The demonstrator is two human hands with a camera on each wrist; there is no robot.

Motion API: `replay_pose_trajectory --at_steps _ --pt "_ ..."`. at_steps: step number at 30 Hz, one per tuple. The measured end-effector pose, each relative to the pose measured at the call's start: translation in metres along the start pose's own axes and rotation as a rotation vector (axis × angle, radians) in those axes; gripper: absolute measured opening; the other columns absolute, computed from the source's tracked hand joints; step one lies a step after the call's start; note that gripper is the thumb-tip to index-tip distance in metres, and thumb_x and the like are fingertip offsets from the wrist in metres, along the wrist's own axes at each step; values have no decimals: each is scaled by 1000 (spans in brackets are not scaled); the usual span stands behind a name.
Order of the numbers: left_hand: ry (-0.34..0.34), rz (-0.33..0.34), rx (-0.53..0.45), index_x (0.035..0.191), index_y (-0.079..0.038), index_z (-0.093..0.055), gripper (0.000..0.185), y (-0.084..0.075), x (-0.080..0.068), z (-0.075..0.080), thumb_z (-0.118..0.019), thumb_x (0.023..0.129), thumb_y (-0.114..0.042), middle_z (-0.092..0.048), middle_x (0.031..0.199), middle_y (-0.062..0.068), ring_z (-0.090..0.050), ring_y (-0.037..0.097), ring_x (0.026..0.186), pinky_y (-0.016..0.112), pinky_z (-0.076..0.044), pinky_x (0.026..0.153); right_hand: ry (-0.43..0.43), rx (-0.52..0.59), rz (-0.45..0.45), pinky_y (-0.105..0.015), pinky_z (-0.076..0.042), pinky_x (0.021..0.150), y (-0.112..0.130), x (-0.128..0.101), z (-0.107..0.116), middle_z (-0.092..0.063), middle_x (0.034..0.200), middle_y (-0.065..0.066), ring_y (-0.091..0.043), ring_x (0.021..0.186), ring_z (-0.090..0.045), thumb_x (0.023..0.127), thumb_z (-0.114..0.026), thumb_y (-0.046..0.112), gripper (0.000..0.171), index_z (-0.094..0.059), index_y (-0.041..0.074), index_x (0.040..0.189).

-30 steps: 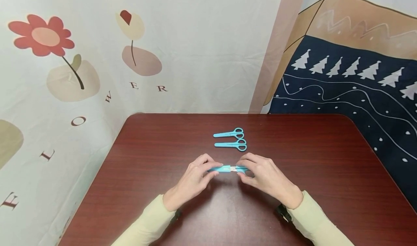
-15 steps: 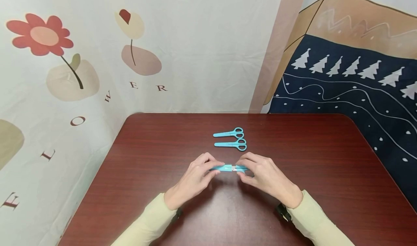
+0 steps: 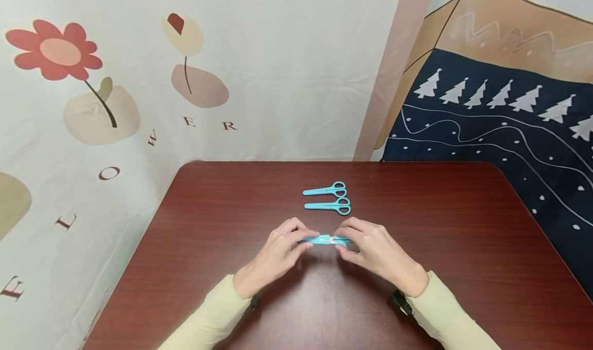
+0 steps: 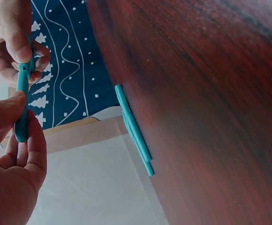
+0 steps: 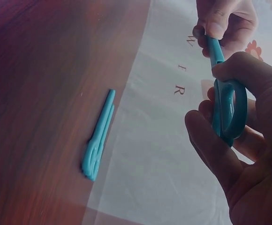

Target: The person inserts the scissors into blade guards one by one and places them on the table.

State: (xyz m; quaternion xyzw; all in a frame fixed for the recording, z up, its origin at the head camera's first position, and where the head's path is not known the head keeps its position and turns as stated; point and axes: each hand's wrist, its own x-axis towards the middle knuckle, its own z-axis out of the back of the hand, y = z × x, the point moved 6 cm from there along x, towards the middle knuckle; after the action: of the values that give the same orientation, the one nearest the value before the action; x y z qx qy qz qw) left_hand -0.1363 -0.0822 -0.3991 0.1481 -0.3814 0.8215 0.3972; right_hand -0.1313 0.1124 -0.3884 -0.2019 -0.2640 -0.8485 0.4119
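Your hands meet over the middle of the bench, and between them they hold one pair of teal scissors level, just above the wood. Starting at the left, your left hand pinches the sheathed blade end between thumb and fingertips; the left wrist view shows the thumb pressed on the teal cover with the other fingers curled behind it. At the centre, a short strip of bare metal shows between the cover and the handle. On the right, your right hand grips the handle end; the right wrist view shows its fingers wrapped round the teal handle loop, the thumb on top. Both hands are therefore grasping the same scissors, one at each end. Farther back on the bench, just beyond your fingertips and apart from them, two more pairs of teal scissors lie side by side, one behind the other, tips to the left and loops to the right. Your cream sleeves rest at the near edge.
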Motion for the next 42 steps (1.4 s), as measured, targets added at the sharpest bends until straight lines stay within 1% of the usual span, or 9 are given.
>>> replay_pose_trajectory --at_steps 8,12,18,27,34,40,42 --pt "-2 -1 -19 113 -6 -77 25 2 0 -1 -79 89 -1 -63 100 -1 -55 13 82 15 -46 69 -18 -5 29 -19 -54 68 0 1 -1 -66 97 3 -6 78 -61 77 -88 6 24 -74 9 97" --pt "0 9 -35 113 -5 -77 25 3 0 -2 -79 89 -1 -63 100 -1 -56 12 82 15 -46 69 -16 -3 30 -19 -54 68 0 1 -2 -66 97 3 -6 78 -61 77 -88 7 24 -73 9 96" --pt "5 20 -33 113 -6 -78 25 2 0 -2 -79 90 -1 -64 100 -2 -56 11 83 14 -45 70 -20 4 30 -18 -54 67 1 1 -2 -66 97 3 -6 77 -61 77 -88 7 24 -73 9 96" --pt "-15 -14 -26 112 -5 -78 26 2 1 -3 -81 87 0 -63 98 -1 -55 11 80 16 -47 68 -21 -13 29 -18 -55 67 1 1 -1 -66 97 2 -6 77 -61 77 -88 7 24 -74 8 96" --pt "2 -13 -38 113 -5 -78 27 3 4 -4 -81 86 2 -63 97 0 -54 10 78 16 -46 67 -37 -4 34 -18 -55 66 1 0 -1 -67 96 1 -6 75 -62 75 -89 5 27 -74 7 97" --pt "19 5 -72 113 -5 -78 24 4 3 -4 -80 89 -2 -63 98 -1 -52 5 73 14 -44 64 -19 -16 35 -18 -55 68 2 0 0 -67 97 1 -6 77 -62 76 -89 7 26 -74 7 97" --pt "17 -3 -72 113 -5 -78 24 4 3 -5 -80 89 -2 -63 97 -2 -52 4 72 13 -44 63 -12 -20 36 -18 -55 68 2 0 0 -67 97 1 -6 77 -62 76 -89 7 26 -74 7 97"
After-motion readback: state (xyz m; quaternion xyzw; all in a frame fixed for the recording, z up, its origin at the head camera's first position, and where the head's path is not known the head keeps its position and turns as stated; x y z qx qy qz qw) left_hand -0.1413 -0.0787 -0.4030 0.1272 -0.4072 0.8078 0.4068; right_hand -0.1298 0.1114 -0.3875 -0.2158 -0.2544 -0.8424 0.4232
